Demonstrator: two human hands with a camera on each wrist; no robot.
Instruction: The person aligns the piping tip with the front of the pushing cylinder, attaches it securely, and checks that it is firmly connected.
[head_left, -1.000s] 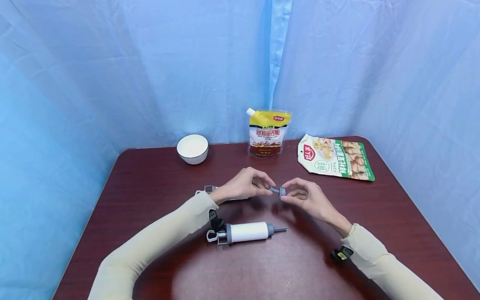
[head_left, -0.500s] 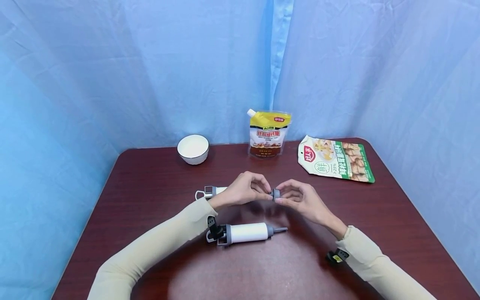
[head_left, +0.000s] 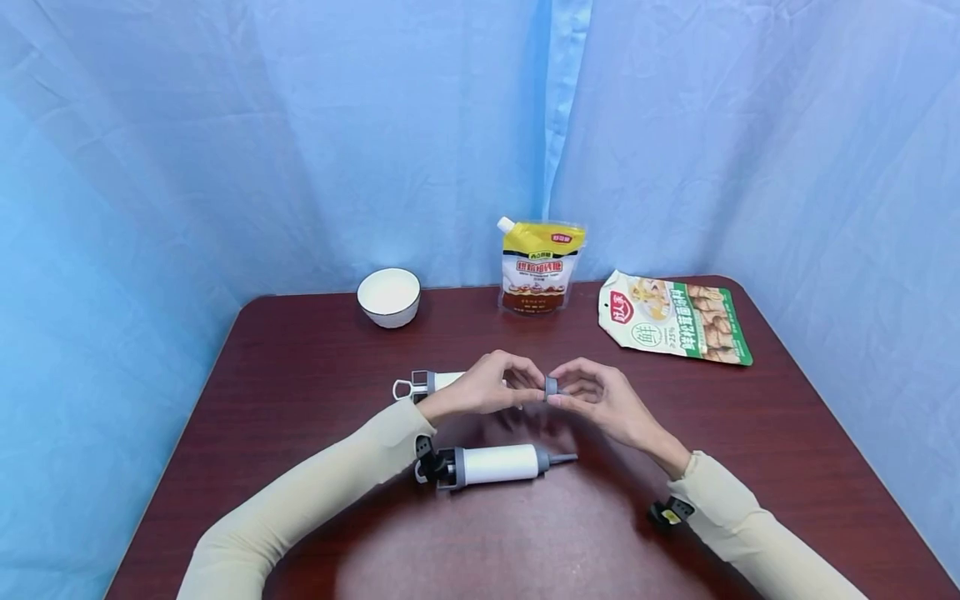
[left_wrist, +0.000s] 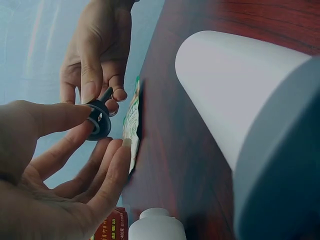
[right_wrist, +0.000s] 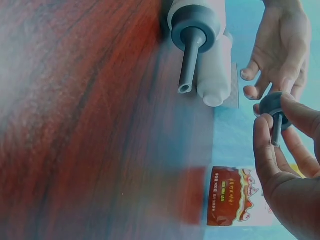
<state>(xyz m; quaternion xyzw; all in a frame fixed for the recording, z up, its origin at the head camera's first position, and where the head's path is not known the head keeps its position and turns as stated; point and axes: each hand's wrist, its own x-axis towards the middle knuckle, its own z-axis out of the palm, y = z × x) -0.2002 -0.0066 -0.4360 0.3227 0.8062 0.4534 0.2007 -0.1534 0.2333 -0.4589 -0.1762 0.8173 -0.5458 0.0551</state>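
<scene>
"From the head view, what are the hands doing?"

"The left hand (head_left: 495, 385) and right hand (head_left: 609, 400) meet over the table (head_left: 427, 542), both pinching a small gray nozzle (head_left: 551, 387) between them."

"And the containers?"

"A bowl (head_left: 389, 319) at the back left; only white shows inside, so I can't tell if it's filled. Near the back edge, an upright pouch (head_left: 536, 271) with a white corner spout. To the right, a flat pouch (head_left: 677, 320) printed with mushrooms. Contents hidden in both. Nearer lies one syringe (head_left: 498, 464), barrel opaque, gray tip on; a second syringe (head_left: 446, 380) is partly behind the left hand."

"Left wrist view?"

"The left thumb and a finger grip the nozzle's wide ring; the right thumb presses its rim. The narrow stem points toward the right hand. A white barrel (left_wrist: 235, 90) with a gray end fills the right side."

"And the right wrist view?"

"The right thumb and forefinger pinch the nozzle, stem angled down. The left hand's fingertips are partly hidden behind it. Beyond the gray-tipped syringe, a white barrel ends in a bare neck (right_wrist: 214, 99)."
</scene>
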